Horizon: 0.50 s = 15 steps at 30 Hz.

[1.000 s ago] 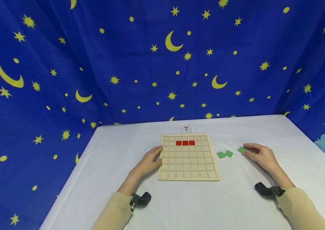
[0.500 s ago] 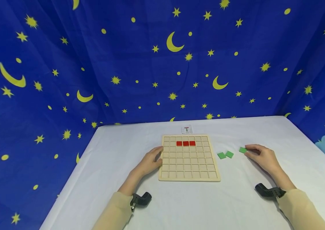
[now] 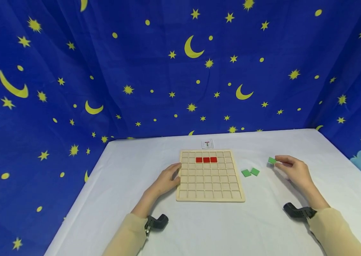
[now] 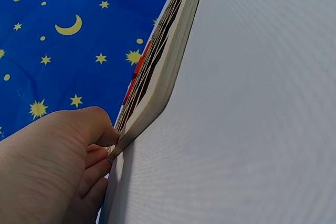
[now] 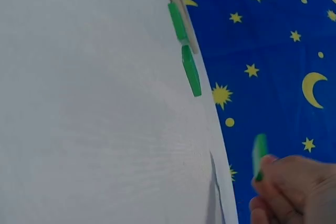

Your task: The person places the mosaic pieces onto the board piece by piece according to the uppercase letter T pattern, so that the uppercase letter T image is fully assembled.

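A pale wooden grid board (image 3: 210, 184) lies on the white table, with three red square tiles (image 3: 206, 160) side by side in an upper row. My left hand (image 3: 165, 180) rests against the board's left edge; thumb and index finger touch it a little apart. In the left wrist view the thumb (image 4: 102, 126) meets the board's rim. Right of the board, my right hand (image 3: 295, 173) pinches a green square tile (image 3: 272, 160) by its edge, just above the table. Two more green tiles (image 3: 250, 172) lie between board and hand. The right wrist view shows the held tile (image 5: 259, 153) blurred.
Behind the board lies a small printed card (image 3: 207, 143) with a grid and a coloured pattern. A blue curtain (image 3: 161, 64) with yellow stars and moons surrounds the back and sides of the white-covered table (image 3: 219, 231).
The green tile in my right hand has risen off the table, moving slightly right and away from me. My left hand, the board and the other tiles have stayed in place.
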Motion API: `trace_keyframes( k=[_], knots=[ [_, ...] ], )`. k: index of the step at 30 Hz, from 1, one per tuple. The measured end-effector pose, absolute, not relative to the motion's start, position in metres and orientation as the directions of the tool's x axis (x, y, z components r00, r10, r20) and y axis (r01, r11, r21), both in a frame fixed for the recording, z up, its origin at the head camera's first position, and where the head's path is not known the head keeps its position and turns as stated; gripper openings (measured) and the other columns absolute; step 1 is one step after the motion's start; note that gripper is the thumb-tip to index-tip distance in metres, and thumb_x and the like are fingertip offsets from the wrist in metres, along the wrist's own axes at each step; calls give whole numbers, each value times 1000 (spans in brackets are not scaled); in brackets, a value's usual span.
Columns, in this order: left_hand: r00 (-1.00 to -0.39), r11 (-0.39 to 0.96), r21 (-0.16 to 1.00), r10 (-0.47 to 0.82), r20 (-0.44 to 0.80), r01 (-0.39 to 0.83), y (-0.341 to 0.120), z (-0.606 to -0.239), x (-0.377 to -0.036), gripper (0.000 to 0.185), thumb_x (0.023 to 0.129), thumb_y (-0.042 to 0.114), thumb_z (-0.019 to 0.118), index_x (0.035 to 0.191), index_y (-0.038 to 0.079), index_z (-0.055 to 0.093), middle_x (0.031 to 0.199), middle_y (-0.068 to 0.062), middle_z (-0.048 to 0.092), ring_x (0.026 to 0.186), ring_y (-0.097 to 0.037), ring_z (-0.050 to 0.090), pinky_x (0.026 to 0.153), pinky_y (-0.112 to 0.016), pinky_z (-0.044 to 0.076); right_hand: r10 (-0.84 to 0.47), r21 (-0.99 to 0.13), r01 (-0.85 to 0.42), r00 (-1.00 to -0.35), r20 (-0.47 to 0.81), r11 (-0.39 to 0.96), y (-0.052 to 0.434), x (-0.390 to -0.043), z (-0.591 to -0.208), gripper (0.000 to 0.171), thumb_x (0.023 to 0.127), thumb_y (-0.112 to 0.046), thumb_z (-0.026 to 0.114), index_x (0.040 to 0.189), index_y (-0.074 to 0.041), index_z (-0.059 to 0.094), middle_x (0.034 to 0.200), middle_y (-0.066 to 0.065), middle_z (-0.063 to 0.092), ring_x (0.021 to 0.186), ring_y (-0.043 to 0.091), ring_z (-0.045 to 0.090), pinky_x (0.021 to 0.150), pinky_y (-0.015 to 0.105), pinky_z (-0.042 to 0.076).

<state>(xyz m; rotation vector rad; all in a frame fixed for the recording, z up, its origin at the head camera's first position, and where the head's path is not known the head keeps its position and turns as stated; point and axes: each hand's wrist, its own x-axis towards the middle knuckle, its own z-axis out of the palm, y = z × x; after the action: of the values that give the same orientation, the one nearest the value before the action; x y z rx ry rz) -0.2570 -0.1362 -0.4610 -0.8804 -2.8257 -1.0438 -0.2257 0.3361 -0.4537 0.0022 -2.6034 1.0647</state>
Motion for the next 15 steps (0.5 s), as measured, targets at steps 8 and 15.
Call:
trace_keyframes(
  k=[8, 15],
  knots=[
    [-838, 621, 592, 511, 192, 514, -136, -464, -255, 59, 88, 10, 54, 141, -8, 36, 143, -22, 38, 133, -33, 34, 111, -40, 27, 134, -755, -136, -949, 284, 642, 327, -233, -431, 47, 88, -36, 65, 120, -2, 63, 118, 18, 61, 88, -14, 48, 72, 5, 42],
    [-835, 614, 594, 514, 198, 519, -137, -461, -256, 59, 88, 10, 54, 141, -7, 36, 143, -22, 38, 133, -33, 34, 110, -40, 27, 78, -747, -212, -940, 333, 630, 301, -245, -413, 44, 88, -32, 66, 120, -2, 63, 119, 18, 61, 107, 19, 56, 81, 11, 45]
  ],
)
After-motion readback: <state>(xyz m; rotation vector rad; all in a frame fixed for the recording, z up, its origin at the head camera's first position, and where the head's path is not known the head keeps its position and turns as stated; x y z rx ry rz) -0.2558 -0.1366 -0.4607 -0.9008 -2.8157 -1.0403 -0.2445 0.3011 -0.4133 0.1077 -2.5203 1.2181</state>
